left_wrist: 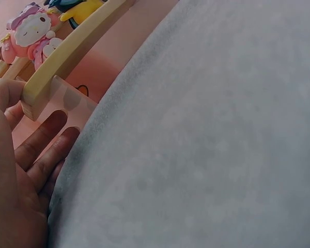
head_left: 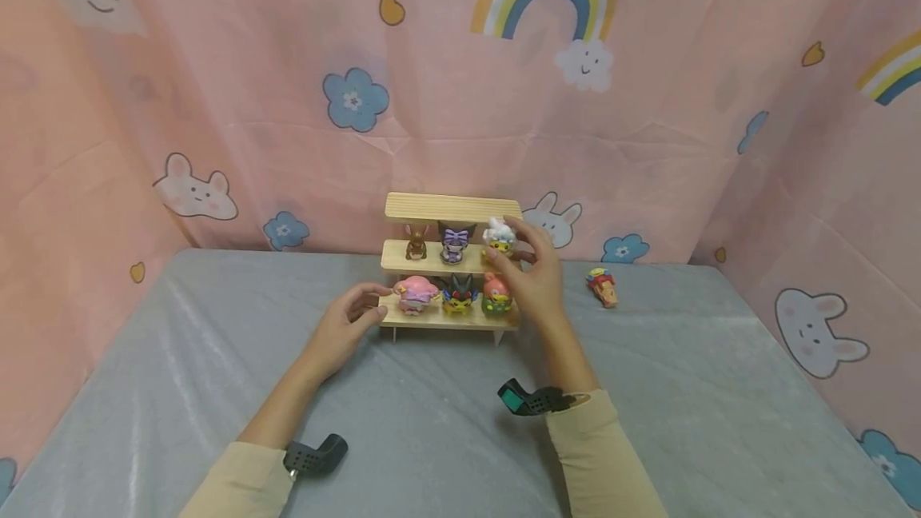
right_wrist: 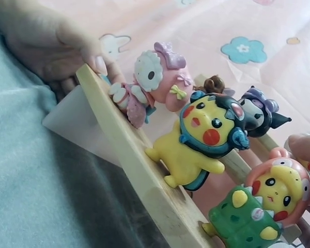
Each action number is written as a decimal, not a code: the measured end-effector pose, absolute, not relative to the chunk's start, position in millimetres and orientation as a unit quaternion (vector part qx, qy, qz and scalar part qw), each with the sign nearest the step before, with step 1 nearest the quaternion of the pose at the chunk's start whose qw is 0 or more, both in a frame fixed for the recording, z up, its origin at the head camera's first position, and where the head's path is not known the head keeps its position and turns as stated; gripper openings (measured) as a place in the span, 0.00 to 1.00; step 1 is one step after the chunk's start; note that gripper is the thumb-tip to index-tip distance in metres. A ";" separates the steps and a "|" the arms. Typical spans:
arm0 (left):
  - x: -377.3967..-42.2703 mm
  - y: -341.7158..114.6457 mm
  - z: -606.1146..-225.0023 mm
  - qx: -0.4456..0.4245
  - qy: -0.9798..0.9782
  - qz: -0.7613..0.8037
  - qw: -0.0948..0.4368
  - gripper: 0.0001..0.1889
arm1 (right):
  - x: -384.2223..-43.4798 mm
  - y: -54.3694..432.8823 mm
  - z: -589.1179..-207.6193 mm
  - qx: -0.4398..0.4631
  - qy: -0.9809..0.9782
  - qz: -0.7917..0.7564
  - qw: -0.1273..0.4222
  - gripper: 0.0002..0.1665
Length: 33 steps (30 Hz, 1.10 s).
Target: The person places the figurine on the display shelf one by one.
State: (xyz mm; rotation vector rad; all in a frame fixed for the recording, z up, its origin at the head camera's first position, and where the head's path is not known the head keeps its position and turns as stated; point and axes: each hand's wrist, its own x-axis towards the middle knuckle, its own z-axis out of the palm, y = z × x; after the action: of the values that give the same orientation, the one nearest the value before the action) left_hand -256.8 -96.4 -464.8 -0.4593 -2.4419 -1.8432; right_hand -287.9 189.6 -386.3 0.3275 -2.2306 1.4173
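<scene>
A three-tier wooden display shelf (head_left: pixel 453 206) stands on the cloth-covered table. My left hand (head_left: pixel 348 324) holds the left end of its lowest plank (left_wrist: pixel 57 62), with the thumb over the end and other fingers below. On the middle tier, my right hand (head_left: pixel 531 274) pinches a white-hooded, yellow-faced figurine (head_left: pixel 498 237) at the right end. Beside it sit a purple-and-black figurine (head_left: pixel 454 245) and a brown rabbit figurine (head_left: pixel 416 245). The bottom tier bears a pink figurine (right_wrist: pixel 168 77), a dark-hooded yellow figurine (right_wrist: pixel 201 129) and a pink-hooded green figurine (right_wrist: pixel 253 206).
A red-and-tan figurine (head_left: pixel 602 288) lies on the grey cloth (head_left: pixel 691 390) to the right of the shelf. Behind the table hangs a pink curtain (head_left: pixel 446 158) with rainbows, rabbits and flowers. Each wrist wears a black strap device (head_left: pixel 532 398).
</scene>
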 end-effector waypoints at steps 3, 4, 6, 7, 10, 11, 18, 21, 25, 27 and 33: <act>-257.1 -95.9 -464.9 -0.150 -0.787 -0.598 0.025 0.16 | -288.2 191.5 -386.0 0.121 -0.811 0.522 0.235 0.30; -257.1 -95.5 -464.8 -0.150 -0.787 -0.598 0.024 0.16 | -287.8 192.0 -385.5 0.120 -0.811 0.523 0.232 0.31; -256.9 -95.1 -464.5 -0.150 -0.787 -0.598 0.024 0.16 | -286.9 192.6 -384.3 0.116 -0.812 0.525 0.227 0.32; -256.8 -94.9 -464.2 -0.149 -0.787 -0.598 0.024 0.16 | -286.3 192.7 -383.6 0.113 -0.812 0.526 0.225 0.33; -256.3 -94.7 -463.6 -0.148 -0.787 -0.599 0.023 0.16 | -285.3 192.8 -381.8 0.102 -0.818 0.520 0.224 0.35; -256.2 -94.7 -463.3 -0.148 -0.787 -0.599 0.023 0.16 | -285.2 193.0 -381.4 0.100 -0.819 0.518 0.226 0.35; -255.8 -94.7 -462.9 -0.146 -0.787 -0.600 0.022 0.16 | -283.9 197.8 -377.0 0.101 -0.808 0.522 0.252 0.34; -256.0 -94.9 -463.3 -0.146 -0.787 -0.599 0.021 0.16 | -283.6 201.7 -376.0 0.102 -0.804 0.525 0.260 0.32; -256.2 -94.9 -463.6 -0.145 -0.789 -0.597 0.020 0.16 | -282.9 206.4 -373.9 0.099 -0.804 0.520 0.273 0.30; -256.2 -94.9 -463.7 -0.144 -0.790 -0.596 0.021 0.16 | -282.7 208.4 -372.7 0.100 -0.801 0.519 0.280 0.29; -256.5 -95.1 -464.8 -0.142 -0.791 -0.595 0.021 0.16 | -281.1 211.0 -368.9 0.092 -0.806 0.511 0.284 0.27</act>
State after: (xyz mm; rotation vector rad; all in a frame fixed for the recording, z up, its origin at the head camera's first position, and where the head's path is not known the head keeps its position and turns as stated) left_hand -256.5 -95.1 -464.8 -0.4403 -2.4533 -1.8435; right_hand -281.1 211.0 -368.9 0.2460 -2.1557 1.3684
